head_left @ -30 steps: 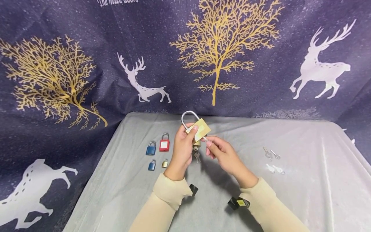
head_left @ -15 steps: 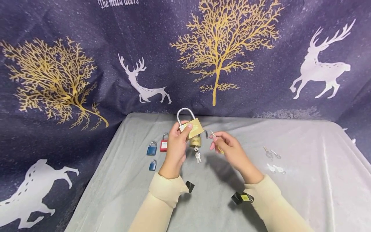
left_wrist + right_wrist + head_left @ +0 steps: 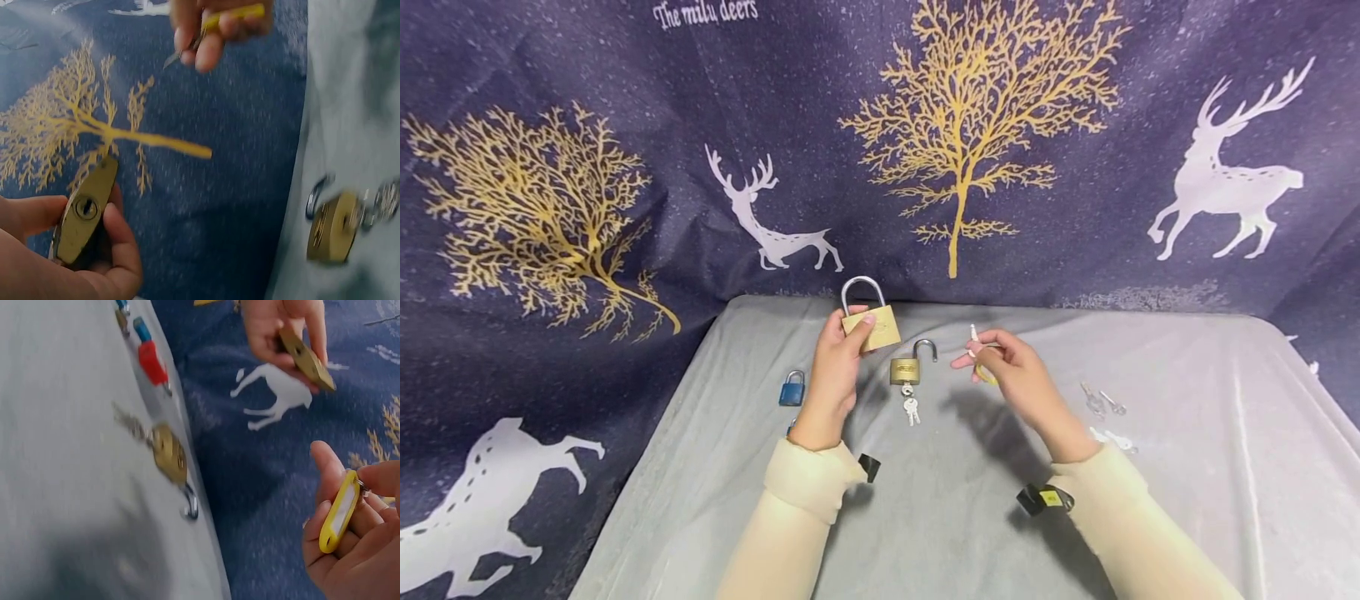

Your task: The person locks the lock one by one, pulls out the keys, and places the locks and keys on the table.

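In the head view my left hand grips a large brass padlock by its body, its silver shackle upright with both legs at the body. The left wrist view shows a bare keyhole in the padlock's end. My right hand pinches a silver key off to the right. A yellow key tag hangs from it against the fingers. Between the hands, a smaller brass padlock lies on the table, its shackle swung out and keys hanging from its lower end.
On the grey-covered table, a blue padlock lies at left. A red padlock shows in the right wrist view. Several loose keys lie at right. A dark patterned cloth hangs behind.
The key has come away from the large padlock's lower end. My left hand has moved left with the padlock, and my right hand has moved right with the key, uncovering the smaller brass padlock.
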Available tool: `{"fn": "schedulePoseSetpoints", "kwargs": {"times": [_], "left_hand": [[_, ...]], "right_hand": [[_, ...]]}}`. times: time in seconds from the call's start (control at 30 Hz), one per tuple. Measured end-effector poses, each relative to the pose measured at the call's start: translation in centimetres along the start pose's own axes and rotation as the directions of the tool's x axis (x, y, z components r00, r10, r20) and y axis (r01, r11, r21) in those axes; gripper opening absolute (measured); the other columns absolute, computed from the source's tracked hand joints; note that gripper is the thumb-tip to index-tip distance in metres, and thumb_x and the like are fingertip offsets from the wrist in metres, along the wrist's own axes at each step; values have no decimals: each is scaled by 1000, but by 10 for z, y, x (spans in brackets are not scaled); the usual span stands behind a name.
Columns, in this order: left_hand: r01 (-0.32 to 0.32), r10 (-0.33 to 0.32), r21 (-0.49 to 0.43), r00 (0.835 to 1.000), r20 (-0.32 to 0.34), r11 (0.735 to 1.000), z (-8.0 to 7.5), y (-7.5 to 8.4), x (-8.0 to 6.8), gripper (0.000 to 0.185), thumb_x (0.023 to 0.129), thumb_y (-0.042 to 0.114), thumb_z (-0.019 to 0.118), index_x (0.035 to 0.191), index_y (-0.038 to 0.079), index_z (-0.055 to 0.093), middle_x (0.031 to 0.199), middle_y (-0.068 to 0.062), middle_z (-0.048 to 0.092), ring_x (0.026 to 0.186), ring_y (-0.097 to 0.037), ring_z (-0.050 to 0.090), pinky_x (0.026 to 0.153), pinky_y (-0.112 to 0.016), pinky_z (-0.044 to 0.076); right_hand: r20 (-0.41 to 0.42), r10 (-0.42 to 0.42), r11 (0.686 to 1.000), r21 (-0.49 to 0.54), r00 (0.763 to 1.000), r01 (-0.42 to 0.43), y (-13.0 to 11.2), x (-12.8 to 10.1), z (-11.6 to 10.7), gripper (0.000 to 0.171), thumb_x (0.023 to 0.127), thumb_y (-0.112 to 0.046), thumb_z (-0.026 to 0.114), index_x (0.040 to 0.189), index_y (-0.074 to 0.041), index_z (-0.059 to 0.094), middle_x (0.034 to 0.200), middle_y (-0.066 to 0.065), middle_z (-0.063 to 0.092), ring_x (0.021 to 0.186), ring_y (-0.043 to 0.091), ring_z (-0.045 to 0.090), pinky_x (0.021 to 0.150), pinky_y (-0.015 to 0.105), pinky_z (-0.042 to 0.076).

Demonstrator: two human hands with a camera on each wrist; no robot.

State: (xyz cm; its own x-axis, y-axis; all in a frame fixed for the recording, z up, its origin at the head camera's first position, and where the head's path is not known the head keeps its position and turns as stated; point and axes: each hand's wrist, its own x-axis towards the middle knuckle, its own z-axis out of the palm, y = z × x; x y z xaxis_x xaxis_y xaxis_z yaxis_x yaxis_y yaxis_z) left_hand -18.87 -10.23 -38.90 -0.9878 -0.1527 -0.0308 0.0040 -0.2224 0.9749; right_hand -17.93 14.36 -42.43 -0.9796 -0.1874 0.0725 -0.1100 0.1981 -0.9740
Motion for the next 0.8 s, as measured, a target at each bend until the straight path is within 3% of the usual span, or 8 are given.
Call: {"fn": "schedulePoseSetpoints", "kwargs": {"times": [0.17,0.3,0.57,0.67,0.8], "left_hand": [[-11,11,16,1000,-14,1000,-16,4,15,14,99,7,60,110,8,51,93,3,64,78,-5,64,71,-22,53],[-17,18,64,1000,-23,998,-35,2,28,17,99,7,61,114,4,53,92,5,65,76,-5,66,71,-24,54],[13,7,238,997,-81,971,-80,-2,54,34,100,13,62,132,3,57,99,2,59,75,-6,61,63,-19,51],[37,-6,285,994,-107,958,-96,-2,63,37,100,15,62,136,6,57,100,2,57,76,-5,58,63,-18,49],[111,-76,295,989,-129,949,-115,-3,73,42,101,16,61,141,6,54,100,6,57,78,-4,58,70,-21,51]], "right_hand": [[-15,7,997,-72,1000,-8,9,0,-26,26,104,-25,57,114,-3,63,97,1,79,74,17,69,74,25,55],[-24,7,994,-113,1000,-10,14,-1,-49,28,103,-22,59,115,3,64,94,-3,78,72,15,67,69,27,56],[-63,40,957,-283,997,-56,26,-4,-92,35,104,-27,57,122,2,65,104,8,74,79,0,63,73,22,58],[-73,57,937,-340,996,-78,34,-6,-106,36,105,-29,55,123,0,65,105,12,72,78,2,64,69,23,57],[-83,69,909,-406,994,-97,44,-6,-119,34,106,-29,54,120,0,66,102,20,72,72,11,65,57,27,54]]}}
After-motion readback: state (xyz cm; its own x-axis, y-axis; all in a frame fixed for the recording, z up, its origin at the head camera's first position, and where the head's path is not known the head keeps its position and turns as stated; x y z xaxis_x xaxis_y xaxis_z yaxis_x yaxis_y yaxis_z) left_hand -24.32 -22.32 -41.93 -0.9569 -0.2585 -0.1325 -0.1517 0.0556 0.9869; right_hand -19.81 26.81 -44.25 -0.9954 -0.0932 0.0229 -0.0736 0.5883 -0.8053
